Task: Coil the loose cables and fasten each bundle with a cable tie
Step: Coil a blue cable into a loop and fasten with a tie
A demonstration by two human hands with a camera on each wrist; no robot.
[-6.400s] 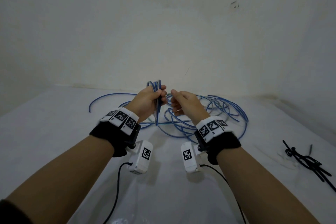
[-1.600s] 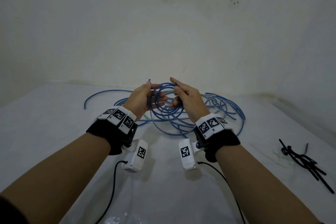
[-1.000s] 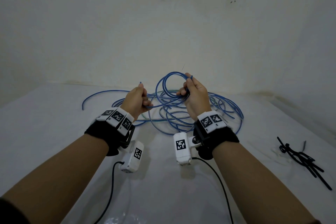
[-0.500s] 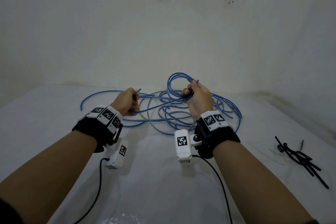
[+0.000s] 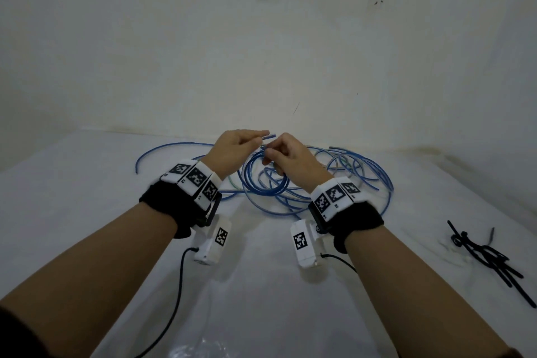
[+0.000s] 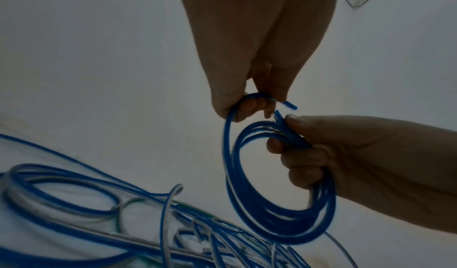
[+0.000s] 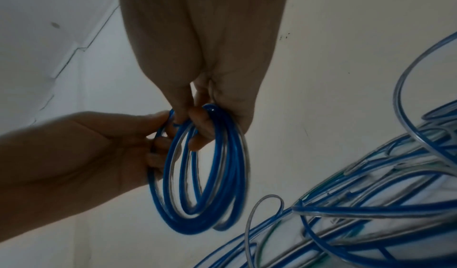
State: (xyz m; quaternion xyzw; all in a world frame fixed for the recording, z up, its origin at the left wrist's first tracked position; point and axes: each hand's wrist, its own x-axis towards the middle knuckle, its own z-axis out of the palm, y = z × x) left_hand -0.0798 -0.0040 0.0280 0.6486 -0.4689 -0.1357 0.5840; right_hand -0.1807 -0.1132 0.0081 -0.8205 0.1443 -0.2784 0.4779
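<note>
A small coil of blue cable (image 5: 263,183) hangs above the table between my two hands. My right hand (image 5: 270,158) grips the top of the coil (image 7: 197,203), its fingers curled through the loops. My left hand (image 5: 255,141) pinches the last turn of the same cable (image 6: 228,135) near its free end (image 6: 289,105), right beside the right hand (image 6: 321,155). Several loose blue and clear cables (image 5: 351,171) lie tangled on the white table (image 5: 261,299) behind and under the coil.
A bunch of black cable ties (image 5: 488,256) lies on the table at the right. One loose blue cable end (image 5: 145,155) curves out to the left. A white wall (image 5: 261,52) stands close behind the cables.
My left hand has come back from the left to meet the right hand, bringing the cable's free end to the coil. The coil, raised above the right hand before, now hangs below it.
</note>
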